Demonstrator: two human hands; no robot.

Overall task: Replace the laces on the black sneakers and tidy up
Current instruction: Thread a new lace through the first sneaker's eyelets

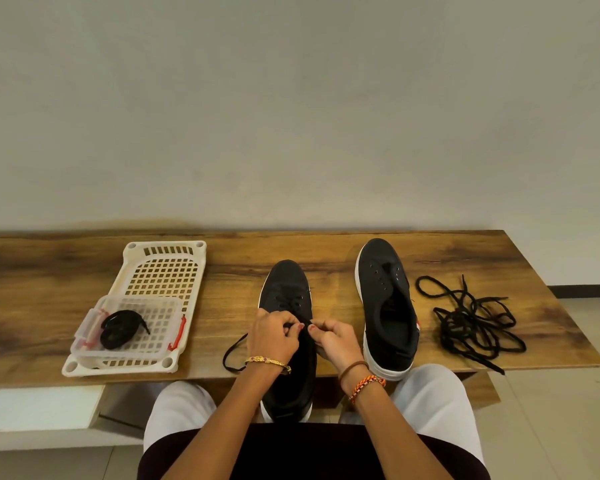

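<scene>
Directly in front of a seated person, a long wooden desk [84, 271] stands against a plain pale wall. Two black sneakers with white soles sit on it, toes pointing toward the wall. The nearer sneaker [286, 289] lies in the middle, its heel hanging over the desk's front edge above the person's lap. Both hands meet over its eyelets: the left hand [272, 336] has its fingers curled and pinching a black lace [231, 355], and the right hand [333, 339] has its fingers curled in a pinch just beside it — on the same lace, as far as can be seen. One loose end of that lace loops out to the left across the desk. A gold bangle circles the left wrist; brown and orange bands circle the right.

The second sneaker [388, 306] stands just to the right, unlaced, its eyelets bare and its opening showing. Further right, well apart from the hands, a tangled heap of black laces [471, 323] sprawls on the wood, one end reaching the desk's front edge.

On the left side of the desk sits a cream plastic basket tray [167, 268] with a grid of square holes. Inside its near end rests a small clear plastic box [163, 344] with red clasps and no lid on — it holds a coiled bundle of black lace [118, 330].
</scene>
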